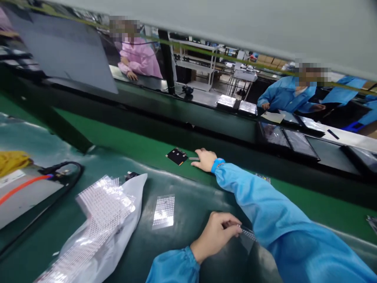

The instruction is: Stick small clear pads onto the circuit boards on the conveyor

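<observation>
My left hand is pinched closed on the edge of a clear sheet with rows of small dots, low over the dark green mat. Part of that sheet disappears behind my right sleeve. My right hand reaches out over the green conveyor strip, fingers apart, a blue wristband at its wrist. A thin grey strip shows between its thumb and forefinger; whether it is gripped is unclear. Just left of those fingertips lies a black circuit board. Another dotted clear sheet rests flat on the mat.
Stacked dotted sheets lie on a white plastic bag at left. Beyond are a white device with an orange tube and a dark slanting post. Across the line, people in pink and blue work near black trays.
</observation>
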A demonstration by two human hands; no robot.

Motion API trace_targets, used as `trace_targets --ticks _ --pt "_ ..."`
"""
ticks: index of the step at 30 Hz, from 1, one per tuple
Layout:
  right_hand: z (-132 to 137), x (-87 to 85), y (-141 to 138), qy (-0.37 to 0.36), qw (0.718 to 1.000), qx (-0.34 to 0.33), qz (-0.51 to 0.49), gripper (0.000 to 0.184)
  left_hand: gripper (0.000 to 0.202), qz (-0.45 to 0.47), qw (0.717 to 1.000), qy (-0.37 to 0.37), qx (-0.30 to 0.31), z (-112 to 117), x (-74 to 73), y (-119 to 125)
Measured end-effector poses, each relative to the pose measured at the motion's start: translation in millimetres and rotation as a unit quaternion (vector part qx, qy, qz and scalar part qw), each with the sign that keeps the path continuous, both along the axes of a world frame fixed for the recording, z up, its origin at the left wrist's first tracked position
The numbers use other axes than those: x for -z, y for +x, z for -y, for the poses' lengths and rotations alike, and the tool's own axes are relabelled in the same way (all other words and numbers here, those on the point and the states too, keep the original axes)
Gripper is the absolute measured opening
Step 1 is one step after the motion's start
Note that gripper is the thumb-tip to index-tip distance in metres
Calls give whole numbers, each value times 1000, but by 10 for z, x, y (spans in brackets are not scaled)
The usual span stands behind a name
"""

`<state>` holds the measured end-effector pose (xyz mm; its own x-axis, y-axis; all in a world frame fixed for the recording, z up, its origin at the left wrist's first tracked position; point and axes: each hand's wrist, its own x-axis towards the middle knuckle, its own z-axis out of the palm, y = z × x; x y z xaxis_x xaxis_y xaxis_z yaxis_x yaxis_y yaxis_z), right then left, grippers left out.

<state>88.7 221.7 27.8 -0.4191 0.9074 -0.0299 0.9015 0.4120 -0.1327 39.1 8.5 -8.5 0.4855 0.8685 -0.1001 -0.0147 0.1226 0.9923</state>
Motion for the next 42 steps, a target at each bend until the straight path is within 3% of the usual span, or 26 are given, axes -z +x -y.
trace_targets --ticks 5,7,10,15,21,24,28,31,33,34,36,39,42 --pt "-81 75 -464 -23 998 -44 -34 77 18 -33 998 62 6 -43 205 -42" --pt "-163 135 -583 -9 998 -43 -37 72 21 -26 996 84 17 -87 310 -60" --pt "-232 167 -550 4 998 -45 -40 59 23 -14 995 96 28 -124 407 -76" --pt "-122 -2 -3 -4 998 -20 -53 51 23 -15 993 120 7 -125 399 -87" --pt "396 -504 1201 28 983 49 -174 63 15 -49 990 131 8 -112 172 -67" --pt "594 -651 1616 39 984 48 -166 63 14 -45 991 126 1 -107 83 -47" --pt "666 -549 1522 17 997 11 -78 62 15 -47 991 129 -7 -132 70 -60" --pt "674 -393 1358 35 987 -17 -159 57 14 -55 990 130 -28 -179 72 -82" --pt "787 -318 1439 58 958 18 -280 30 13 -64 989 128 -44 -197 42 -62" --pt "895 -292 1544 56 936 53 -345 26 13 -67 989 125 -49 -194 16 -33" --pt "1188 -248 1841 11 878 145 -456 49 12 -64 990 111 -50 -176 -43 73" --pt "1668 -177 2287 -61 804 230 -545 63 11 -36 995 83 -47 -163 -84 315" --pt "2069 -134 2443 -133 672 254 -683 57 9 -27 996 64 -50 -176 -38 527"
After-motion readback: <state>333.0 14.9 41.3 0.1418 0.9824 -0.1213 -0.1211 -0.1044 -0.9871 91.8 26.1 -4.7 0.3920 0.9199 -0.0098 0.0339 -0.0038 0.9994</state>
